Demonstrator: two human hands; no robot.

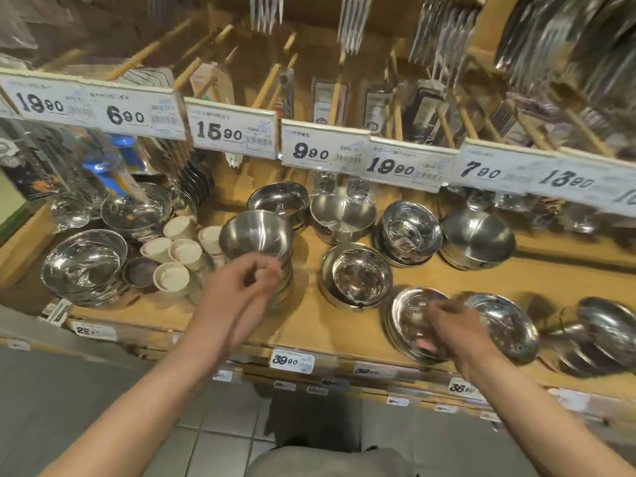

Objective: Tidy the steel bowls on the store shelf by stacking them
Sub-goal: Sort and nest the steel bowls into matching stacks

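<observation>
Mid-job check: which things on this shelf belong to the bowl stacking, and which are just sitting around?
Job: tall bowl stack at left hand; shallow bowl stack under right hand; loose bowl.
Bystanders: white cups; price tags; hanging forks.

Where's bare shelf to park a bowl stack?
Bare wood lies in front of the bowl stack, between the left hand and the plate stack. A smaller gap sits right of that stack, before the far-right bowl. Crowded: the cups at left.

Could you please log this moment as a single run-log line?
left hand: at bowl stack rim | right hand: over shallow dish stack, grip unclear | shelf: bowls partly stacked
</observation>
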